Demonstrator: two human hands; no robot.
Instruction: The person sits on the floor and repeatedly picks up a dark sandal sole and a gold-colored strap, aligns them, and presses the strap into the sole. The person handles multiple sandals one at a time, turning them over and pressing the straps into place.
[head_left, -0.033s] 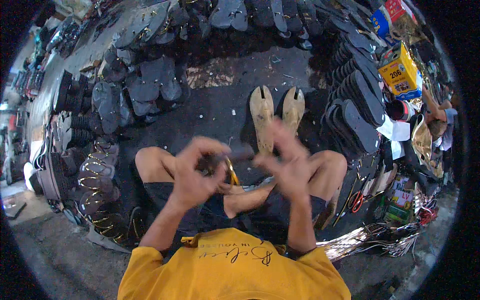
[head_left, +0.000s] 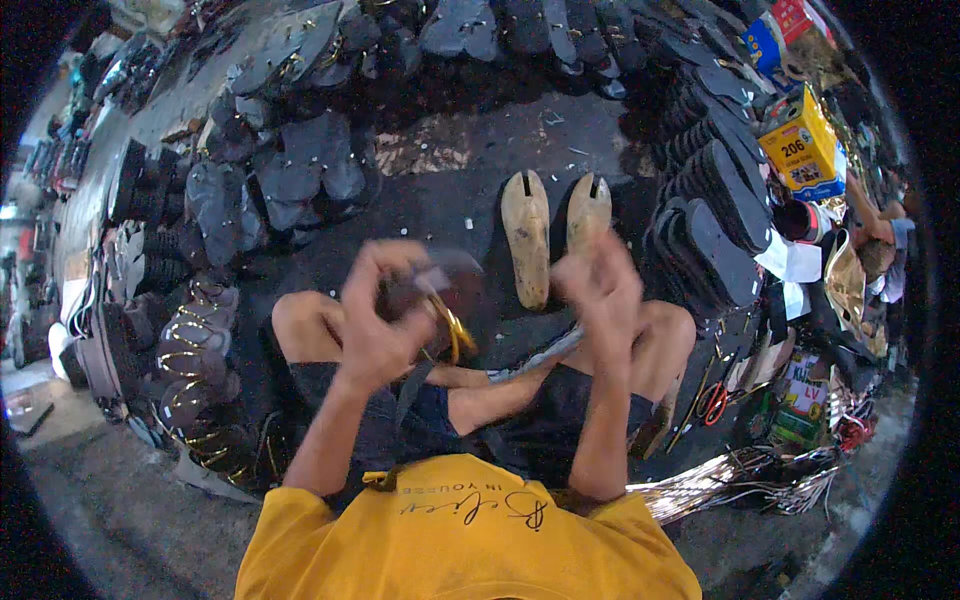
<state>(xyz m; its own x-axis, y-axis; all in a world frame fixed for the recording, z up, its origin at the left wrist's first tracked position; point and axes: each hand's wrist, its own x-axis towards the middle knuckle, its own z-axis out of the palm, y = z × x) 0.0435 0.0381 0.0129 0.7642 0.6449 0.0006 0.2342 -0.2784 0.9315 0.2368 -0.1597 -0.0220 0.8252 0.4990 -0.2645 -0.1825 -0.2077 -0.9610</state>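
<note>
Both hands are raised over the lap of a person sitting cross-legged on dark ground. Left hand (head_left: 375,325) is curled closed around a dark piece of footwear (head_left: 440,285), a sandal part with a gold-coloured strap (head_left: 455,330) hanging from it; the fingers wrap its near side. Just to the left of the two wooden shoe lasts (head_left: 545,235) is where this dark piece sits, lower and nearer the body. Right hand (head_left: 600,295) is blurred; its fingers look bunched together, but whether they grip anything cannot be told. It hangs right below the lasts, apart from the left hand.

Far left of the lasts, stacks of dark sandals with gold trim (head_left: 190,350) lie in rows. Up and left of the lasts, flat black soles (head_left: 300,165) are spread on the ground. The lasts themselves stand side by side, pale wood, toes toward the person. Right of the lasts, black soles stand on edge in a row (head_left: 720,215). Further right sits a yellow cardboard box (head_left: 800,145). Below and right of the lasts, red-handled scissors (head_left: 712,400) lie on the ground near the right knee.
</note>
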